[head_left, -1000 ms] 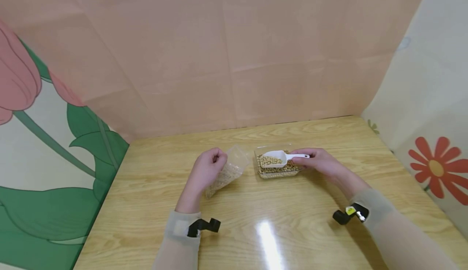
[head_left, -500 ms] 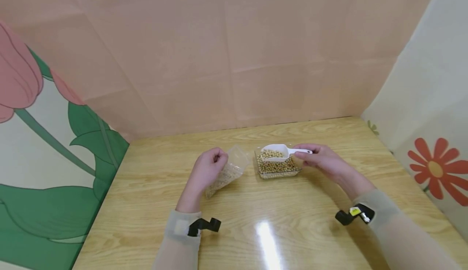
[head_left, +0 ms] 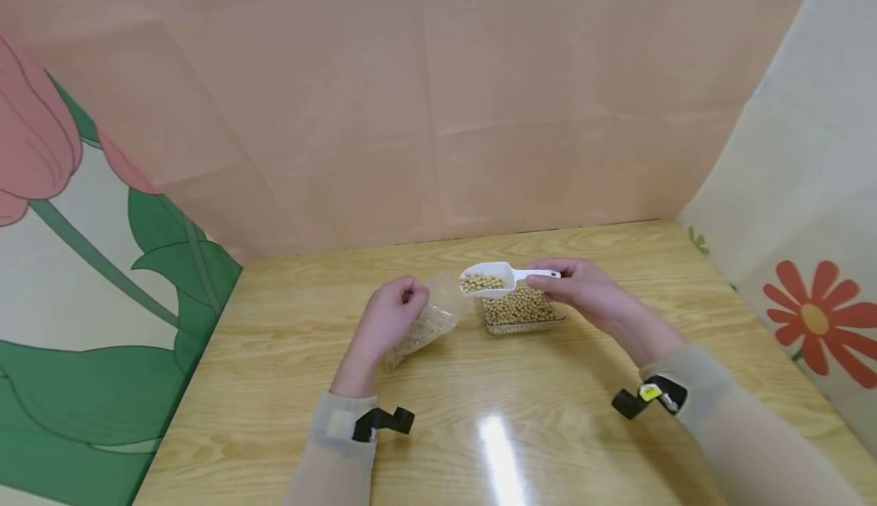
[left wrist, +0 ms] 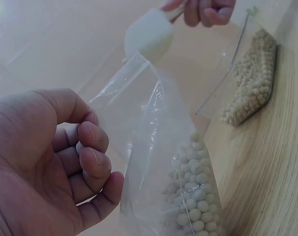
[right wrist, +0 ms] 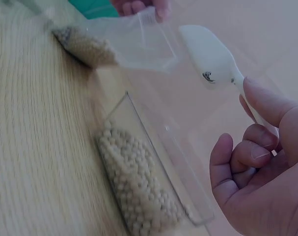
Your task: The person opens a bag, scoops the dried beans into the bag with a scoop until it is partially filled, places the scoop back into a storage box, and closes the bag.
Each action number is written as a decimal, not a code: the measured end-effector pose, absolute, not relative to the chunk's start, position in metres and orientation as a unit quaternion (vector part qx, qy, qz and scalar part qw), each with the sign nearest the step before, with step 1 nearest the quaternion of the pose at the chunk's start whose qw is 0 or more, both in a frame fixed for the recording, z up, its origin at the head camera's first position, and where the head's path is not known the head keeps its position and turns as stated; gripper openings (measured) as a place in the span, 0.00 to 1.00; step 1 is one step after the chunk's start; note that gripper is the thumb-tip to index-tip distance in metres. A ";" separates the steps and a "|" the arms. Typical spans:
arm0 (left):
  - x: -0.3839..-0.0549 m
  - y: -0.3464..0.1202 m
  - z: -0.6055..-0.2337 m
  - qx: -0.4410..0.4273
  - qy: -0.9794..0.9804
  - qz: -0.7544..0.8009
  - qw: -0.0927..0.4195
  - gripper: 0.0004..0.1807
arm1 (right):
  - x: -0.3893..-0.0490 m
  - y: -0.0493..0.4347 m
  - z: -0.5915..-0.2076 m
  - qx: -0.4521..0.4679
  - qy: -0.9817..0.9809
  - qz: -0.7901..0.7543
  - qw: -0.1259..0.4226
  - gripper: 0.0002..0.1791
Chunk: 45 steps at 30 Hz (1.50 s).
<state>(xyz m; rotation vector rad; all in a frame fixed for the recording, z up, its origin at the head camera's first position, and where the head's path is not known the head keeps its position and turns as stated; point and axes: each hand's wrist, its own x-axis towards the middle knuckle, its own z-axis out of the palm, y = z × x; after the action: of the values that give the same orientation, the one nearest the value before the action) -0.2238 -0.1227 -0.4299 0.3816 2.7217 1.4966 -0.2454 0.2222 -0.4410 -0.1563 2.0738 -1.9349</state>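
left hand bare | left cuff pale grey, 1 whitish square patch | left wrist mount black, angular, blocky end | right hand bare | right cuff likewise pale grey | right wrist mount black, 1 yellow tag, small silvery part

Room type unclear, booth-like — wood-grain table, creased pink backdrop, flower-patterned side walls

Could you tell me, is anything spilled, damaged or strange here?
No spill shows. A dark mark on the underside of the scoop stands out against the white; I cannot tell if it is print or dirt.
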 end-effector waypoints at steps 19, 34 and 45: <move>-0.225 -0.124 -0.430 0.121 0.870 0.477 -0.001 0.14 | -0.255 0.184 -0.428 -0.093 0.824 -0.543 0.129 0.24; -0.225 -0.124 -0.429 0.116 0.874 0.472 0.000 0.13 | -0.244 0.159 -0.389 -0.209 0.903 -0.375 0.022 0.12; -0.224 -0.124 -0.428 0.114 0.874 0.472 0.002 0.13 | -0.234 0.155 -0.373 -0.233 0.915 -0.329 -0.008 0.12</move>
<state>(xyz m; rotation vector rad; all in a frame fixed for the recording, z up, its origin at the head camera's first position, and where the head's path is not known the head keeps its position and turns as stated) -0.2242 -0.1235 -0.4282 0.3582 2.7423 1.4801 -0.2337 0.1550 -0.3731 -0.7361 2.8886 -1.0387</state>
